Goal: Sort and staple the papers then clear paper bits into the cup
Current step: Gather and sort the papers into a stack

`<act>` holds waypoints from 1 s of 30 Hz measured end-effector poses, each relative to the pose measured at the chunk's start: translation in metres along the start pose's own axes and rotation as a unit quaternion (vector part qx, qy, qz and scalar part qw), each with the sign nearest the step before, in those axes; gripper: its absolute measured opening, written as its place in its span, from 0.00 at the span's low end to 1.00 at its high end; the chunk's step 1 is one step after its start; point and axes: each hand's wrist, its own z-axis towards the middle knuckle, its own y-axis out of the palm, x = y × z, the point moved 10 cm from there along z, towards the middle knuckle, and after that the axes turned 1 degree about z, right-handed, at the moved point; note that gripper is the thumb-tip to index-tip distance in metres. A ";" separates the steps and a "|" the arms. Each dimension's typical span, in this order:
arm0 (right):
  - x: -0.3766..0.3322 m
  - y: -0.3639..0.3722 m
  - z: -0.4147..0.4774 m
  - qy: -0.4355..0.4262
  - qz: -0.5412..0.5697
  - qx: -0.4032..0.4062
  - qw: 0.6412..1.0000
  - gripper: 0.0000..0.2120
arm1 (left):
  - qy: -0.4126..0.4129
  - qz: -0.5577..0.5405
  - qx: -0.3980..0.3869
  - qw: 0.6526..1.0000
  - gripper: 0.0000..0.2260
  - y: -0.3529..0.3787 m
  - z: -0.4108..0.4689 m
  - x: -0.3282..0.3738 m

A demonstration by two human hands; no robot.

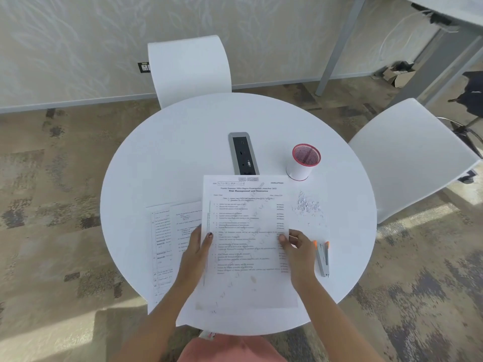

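A printed exam sheet lies in front of me on the round white table. My left hand grips its left edge, thumb on top. My right hand grips its right edge the same way. Two more printed sheets lie under and to the left of it, partly covered by my left arm. A small heap of paper bits sits to the right of the sheet. Beyond the heap stands a white cup with a pink mesh rim. A grey stapler with orange tips lies just right of my right hand.
A grey socket panel is set into the table's middle, just beyond the sheet's top edge. Two white chairs stand at the table, one at the far side and one at the right. Patterned carpet surrounds the table.
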 end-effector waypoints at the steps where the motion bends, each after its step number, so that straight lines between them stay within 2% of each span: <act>1: 0.000 0.004 0.000 0.000 -0.001 -0.009 1.000 0.04 | 0.003 -0.025 -0.005 1.000 0.18 -0.004 0.000 0.001; 5: -0.003 0.017 -0.002 -0.013 -0.003 -0.036 0.999 0.03 | -0.013 -0.075 0.012 0.997 0.10 -0.021 -0.002 -0.004; 7: -0.006 0.019 -0.002 -0.024 -0.012 -0.034 0.999 0.02 | -0.024 -0.092 0.033 0.995 0.11 -0.029 -0.005 -0.007; 12: 0.003 0.016 -0.002 -0.006 -0.011 0.003 1.000 0.10 | -0.036 -0.102 0.073 0.991 0.12 -0.047 -0.008 -0.021; 15: 0.008 0.011 0.000 -0.038 -0.165 0.035 0.985 0.11 | -0.050 -0.104 0.087 0.989 0.11 -0.055 -0.012 -0.030; 18: 0.018 0.016 -0.002 -0.055 -0.292 0.033 0.954 0.17 | -0.057 -0.106 0.108 0.987 0.12 -0.066 -0.013 -0.041; 21: 0.021 0.022 -0.006 -0.051 -0.352 0.032 0.934 0.26 | -0.071 -0.116 0.123 0.983 0.12 -0.073 -0.015 -0.049; 23: 0.021 0.024 -0.006 -0.041 -0.370 0.035 0.928 0.28 | -0.077 -0.123 0.125 0.981 0.11 -0.075 -0.015 -0.053; 27: 0.023 0.032 -0.003 -0.038 -0.355 0.016 0.934 0.22 | -0.088 -0.140 0.133 0.977 0.10 -0.079 -0.016 -0.058; 30: 0.018 0.030 0.000 -0.052 -0.336 0.021 0.940 0.10 | -0.096 -0.165 0.141 0.971 0.10 -0.080 -0.016 -0.061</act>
